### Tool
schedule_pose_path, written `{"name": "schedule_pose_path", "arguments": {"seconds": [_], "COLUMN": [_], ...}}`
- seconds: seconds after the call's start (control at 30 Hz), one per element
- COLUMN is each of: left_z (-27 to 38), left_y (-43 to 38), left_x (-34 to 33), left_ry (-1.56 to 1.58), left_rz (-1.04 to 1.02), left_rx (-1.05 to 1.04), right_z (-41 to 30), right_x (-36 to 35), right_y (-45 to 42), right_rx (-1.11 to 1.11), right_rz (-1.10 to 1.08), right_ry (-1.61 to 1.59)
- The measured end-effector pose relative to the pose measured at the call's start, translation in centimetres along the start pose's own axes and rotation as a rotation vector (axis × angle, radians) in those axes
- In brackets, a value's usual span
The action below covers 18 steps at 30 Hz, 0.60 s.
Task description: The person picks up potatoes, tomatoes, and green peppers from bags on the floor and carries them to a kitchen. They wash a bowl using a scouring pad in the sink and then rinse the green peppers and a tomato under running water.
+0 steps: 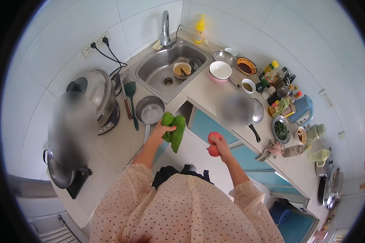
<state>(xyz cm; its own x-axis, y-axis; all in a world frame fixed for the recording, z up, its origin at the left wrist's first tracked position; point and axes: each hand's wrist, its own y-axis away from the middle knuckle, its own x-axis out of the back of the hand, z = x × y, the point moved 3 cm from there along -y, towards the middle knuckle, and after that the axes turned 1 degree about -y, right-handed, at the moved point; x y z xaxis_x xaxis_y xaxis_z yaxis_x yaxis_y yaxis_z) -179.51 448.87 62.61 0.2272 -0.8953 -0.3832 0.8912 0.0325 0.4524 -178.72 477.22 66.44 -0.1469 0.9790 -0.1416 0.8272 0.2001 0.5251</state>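
Observation:
Green peppers [177, 133] are gripped in my left hand [164, 131], held in front of my body near the counter corner. My right hand [221, 146] holds two round red tomatoes [213, 150], one above the other. Just beyond my left hand, a metal saucepan [149, 110] rests on the left counter with its handle towards me. The steel sink [146, 71] lies in the corner ahead, with a bowl [182, 70] of cloudy liquid inside it. Both hands are over the floor between the two counters.
A green spatula [130, 91] lies left of the saucepan, beside a large lidded electric pot [100, 94]. Along the right counter stand white bowls [220, 70], a perforated ladle [257, 111], a plate of leafy greens [281, 130] and several condiment bottles [275, 80]. Two patches are blurred.

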Motion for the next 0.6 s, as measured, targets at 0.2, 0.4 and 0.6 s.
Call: {"name": "schedule_pose_path", "arguments": {"seconds": [0.2,0.4,0.6], "left_z": [2.8,6.7,10.8], "left_y": [-0.7,-0.5,-7.3], "left_x": [2.2,2.7,0.7], "left_ry": [0.035,0.120,0.278], "left_rz": [0.107,0.220,0.252], "left_rx": [-0.027,0.026,-0.073], "right_z": [-4.1,-8.6,-12.5], "right_x": [0.3,-0.9,-2.0], "right_y": [-10.7,-18.8,-25.1], "right_rx": [0.068,0.182,0.341], "right_rz": [0.045,0.131,0.270], "right_ry": [0.148,0.577,1.291]}}
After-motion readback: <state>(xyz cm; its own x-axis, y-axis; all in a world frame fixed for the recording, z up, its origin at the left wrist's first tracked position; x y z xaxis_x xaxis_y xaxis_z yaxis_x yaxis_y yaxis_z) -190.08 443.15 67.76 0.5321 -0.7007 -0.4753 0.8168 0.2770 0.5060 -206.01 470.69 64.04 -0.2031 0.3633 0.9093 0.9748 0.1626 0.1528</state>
